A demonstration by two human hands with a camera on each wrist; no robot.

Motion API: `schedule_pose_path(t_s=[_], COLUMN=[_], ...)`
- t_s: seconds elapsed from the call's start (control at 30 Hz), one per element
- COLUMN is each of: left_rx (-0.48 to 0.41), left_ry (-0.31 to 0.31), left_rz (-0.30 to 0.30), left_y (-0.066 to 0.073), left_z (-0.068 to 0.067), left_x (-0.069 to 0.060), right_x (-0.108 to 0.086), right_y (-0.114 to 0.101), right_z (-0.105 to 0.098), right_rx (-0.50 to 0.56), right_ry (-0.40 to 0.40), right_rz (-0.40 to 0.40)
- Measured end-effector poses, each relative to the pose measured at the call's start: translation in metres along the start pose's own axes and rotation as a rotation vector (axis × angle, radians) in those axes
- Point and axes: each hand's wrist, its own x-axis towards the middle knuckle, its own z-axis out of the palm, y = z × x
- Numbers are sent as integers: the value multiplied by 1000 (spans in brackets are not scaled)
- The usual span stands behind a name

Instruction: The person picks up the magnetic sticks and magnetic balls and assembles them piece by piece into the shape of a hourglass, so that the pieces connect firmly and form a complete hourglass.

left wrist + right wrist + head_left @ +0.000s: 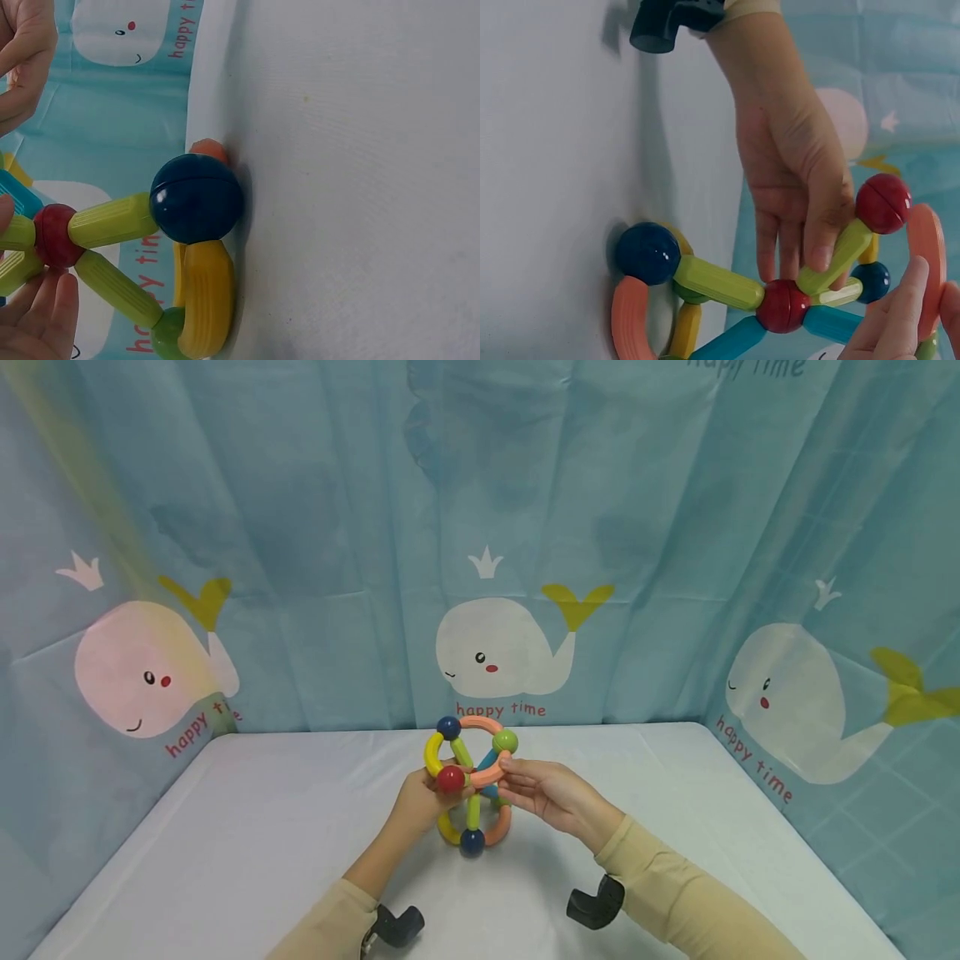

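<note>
A structure of toy magnetic rods and balls stands on the table, a lower ring and an upper ring joined by straight rods at a central red ball (782, 306). My left hand (420, 797) grips it at the middle, its thumb on a straight green rod (840, 255) and its fingers behind. That rod ends at an upper red ball (451, 778). My right hand (555, 795) pinches an orange curved rod (928, 270) of the upper ring, between the red ball and a green ball (506, 742). The lower dark blue ball (196, 199) rests on the tabletop.
The white-covered table (247, 843) stretches out on both sides. A pale blue curtain (322, 568) printed with whales hangs behind and beside it. Black curved mounts (597, 903) are strapped at both wrists.
</note>
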Motion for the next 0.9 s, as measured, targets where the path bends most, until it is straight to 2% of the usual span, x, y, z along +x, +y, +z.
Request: schedule_pose_path(t_s=[0.17, 0.3, 0.73, 0.9], left_rx=[68, 37, 78, 31], left_ry=[11, 6, 13, -34], left_rz=[-17, -22, -23, 4], left_y=[4, 5, 7, 7], left_z=[1, 1, 0, -4], left_x=[5, 5, 4, 0], right_x=[1, 2, 3, 3], right_y=[1, 2, 2, 1], right_z=[2, 3, 6, -2], right_rx=[-27, -37, -58, -73], right_ry=[14, 5, 20, 63], right_rz=[-1, -10, -15, -13])
